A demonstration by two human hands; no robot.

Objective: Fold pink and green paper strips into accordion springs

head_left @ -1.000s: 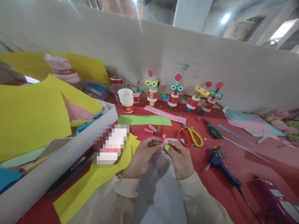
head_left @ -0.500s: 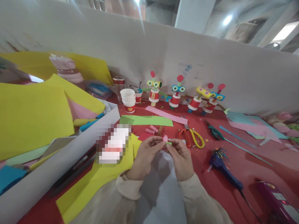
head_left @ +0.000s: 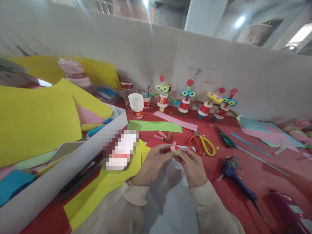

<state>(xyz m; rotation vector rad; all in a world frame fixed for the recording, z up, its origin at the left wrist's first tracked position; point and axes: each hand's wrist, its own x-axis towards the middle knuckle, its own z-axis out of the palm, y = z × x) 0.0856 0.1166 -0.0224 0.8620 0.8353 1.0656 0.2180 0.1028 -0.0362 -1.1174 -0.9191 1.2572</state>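
Note:
Close together at the front of the table, my left hand (head_left: 154,162) and my right hand (head_left: 193,165) both pinch a small piece of folded paper. Its pink strip (head_left: 173,148) sticks up by my left fingertips, and its green strip (head_left: 176,152) lies between the thumbs. Fingers partly cover the folds. Just beyond my hands, several coiled paper springs (head_left: 162,135) lie near a long green paper strip (head_left: 156,126) and a long pink paper strip (head_left: 175,120).
Scissors (head_left: 207,145), pliers (head_left: 225,138) and a blue glue gun (head_left: 237,180) lie to the right. Several paper-cup figures (head_left: 162,100) stand along the wall, near stacked paper cups (head_left: 136,105). At left, a white box (head_left: 73,170) holds coloured paper.
My fingers have shifted slightly around the folded paper, and its pink strip now leans at a different angle. The whole view has moved a little; the table items stay put.

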